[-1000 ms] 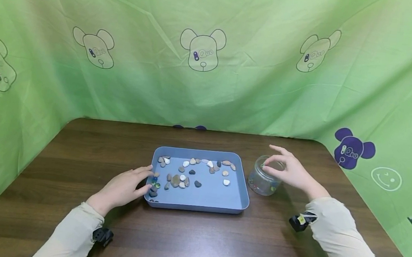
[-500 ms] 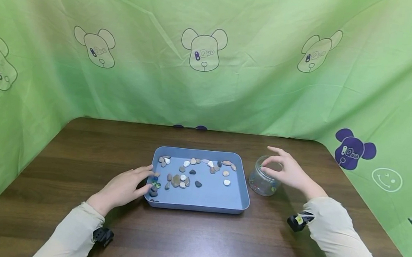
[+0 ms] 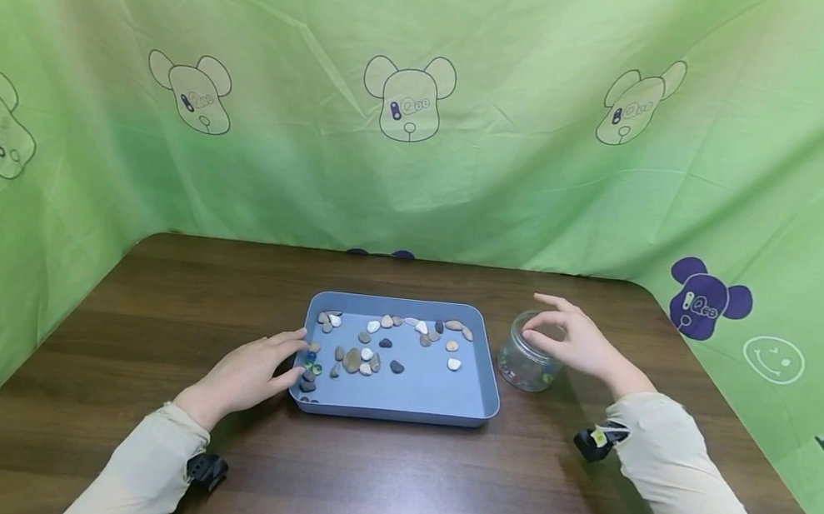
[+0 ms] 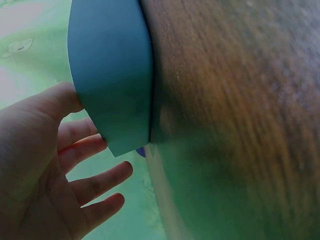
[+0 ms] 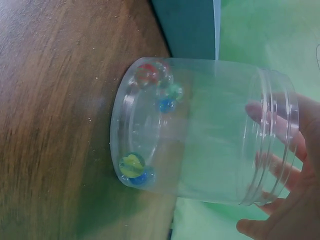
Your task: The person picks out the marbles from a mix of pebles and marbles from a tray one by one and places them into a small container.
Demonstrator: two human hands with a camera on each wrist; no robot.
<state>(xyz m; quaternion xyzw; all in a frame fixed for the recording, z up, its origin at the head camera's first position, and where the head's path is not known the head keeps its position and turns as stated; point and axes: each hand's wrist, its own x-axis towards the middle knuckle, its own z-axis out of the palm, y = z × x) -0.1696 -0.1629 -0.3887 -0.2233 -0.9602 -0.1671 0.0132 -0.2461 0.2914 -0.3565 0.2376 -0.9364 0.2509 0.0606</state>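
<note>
My right hand (image 3: 572, 341) is at the mouth of a clear plastic jar (image 3: 528, 370), fingertips dipping inside the rim. No marble shows between those fingers in the right wrist view. At the jar's bottom lie several glass marbles, among them a red one (image 5: 147, 74) and a yellow-green one (image 5: 132, 165). On the left, my left hand (image 3: 244, 378) rests with loose fingers on the edge of a blue tray (image 3: 410, 416). Beside its fingertips, a blue marble (image 3: 311, 356) and a green marble (image 3: 317, 369) sit among pebbles. In the left wrist view, the tray wall partly hides the fingers.
Pebbles are scattered in the tray, including a white one (image 3: 454, 364), a dark one (image 3: 396, 367) and a large brown one (image 3: 352, 360). The jar stands just right of the tray on a brown wooden table (image 3: 387, 489). A green cloth (image 3: 277, 176) hangs behind.
A small green marble seen at my right fingertips a second ago no longer shows there. The right hand has shifted slightly left over the jar; the left hand stays put.
</note>
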